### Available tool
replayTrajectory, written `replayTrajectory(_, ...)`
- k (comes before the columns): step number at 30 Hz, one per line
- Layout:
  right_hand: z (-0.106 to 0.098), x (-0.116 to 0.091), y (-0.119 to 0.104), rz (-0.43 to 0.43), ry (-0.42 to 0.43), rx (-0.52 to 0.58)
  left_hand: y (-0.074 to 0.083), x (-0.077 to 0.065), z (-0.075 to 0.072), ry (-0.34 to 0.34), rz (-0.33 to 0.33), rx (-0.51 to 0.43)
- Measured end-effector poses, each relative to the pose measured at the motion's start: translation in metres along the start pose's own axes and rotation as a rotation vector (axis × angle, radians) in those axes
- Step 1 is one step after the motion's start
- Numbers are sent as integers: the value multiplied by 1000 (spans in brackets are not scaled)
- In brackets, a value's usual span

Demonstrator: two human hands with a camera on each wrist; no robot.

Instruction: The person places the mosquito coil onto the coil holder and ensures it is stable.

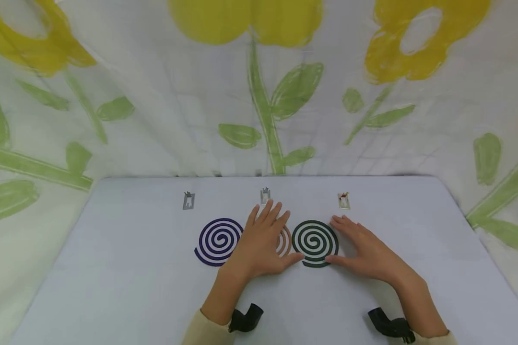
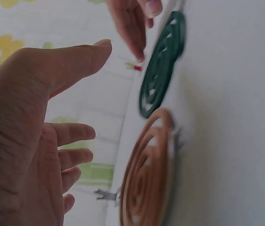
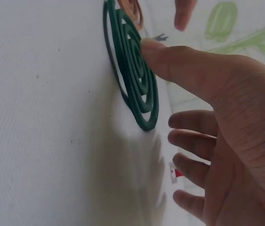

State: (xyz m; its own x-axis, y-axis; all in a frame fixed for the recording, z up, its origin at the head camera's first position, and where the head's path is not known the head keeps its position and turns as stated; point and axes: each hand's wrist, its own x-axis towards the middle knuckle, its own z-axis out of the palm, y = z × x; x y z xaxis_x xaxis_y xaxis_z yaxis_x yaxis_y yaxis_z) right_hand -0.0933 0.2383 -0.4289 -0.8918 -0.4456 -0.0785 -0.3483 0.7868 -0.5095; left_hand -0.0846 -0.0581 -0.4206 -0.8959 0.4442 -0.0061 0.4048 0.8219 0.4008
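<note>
Head cam has both my hands over the white tabletop [image 1: 112, 258], around the green coil [image 1: 313, 239], which lies flat at the right end of a row of three. My left hand [image 1: 259, 247] is spread above the brown coil [image 2: 146, 181], thumb reaching toward the green one's left edge. My right hand [image 1: 364, 249] is open as well, fingers and thumb straddling that coil's right side. No pinch on either hand; the right thumb looks to be at the rim, though I honestly can't tell whether it's touching.

Guessing at the layout: the blue coil [image 1: 219, 238], brown and green ones sit side by side, with the left stand [image 1: 193, 201], middle stand [image 1: 265, 196] and right stand [image 1: 343, 196] spaced out behind, so it reads like one stand per coil. Hands on opposite sides should keep a thin spiral from skidding or flexing.

As for room, the coils are tight together, so my left hand has little space between brown and green. Past my right hand there's plenty of tabletop, same left of blue. Behind the stands, the back edge is pretty near, with the flowered cloth [image 1: 155, 96] just beyond.
</note>
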Motion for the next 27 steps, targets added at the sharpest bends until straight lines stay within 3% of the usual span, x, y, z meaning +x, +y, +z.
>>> replayTrajectory(4,3,3,4,-39,-2,-16,5,1,13,-16,31,39)
replayTrajectory(9,4,4,8,-49,-5,-21,7,5,24,-40,21,79)
replayTrajectory(27,6,3,9,-53,3,-52,14,9,39,-80,6,72)
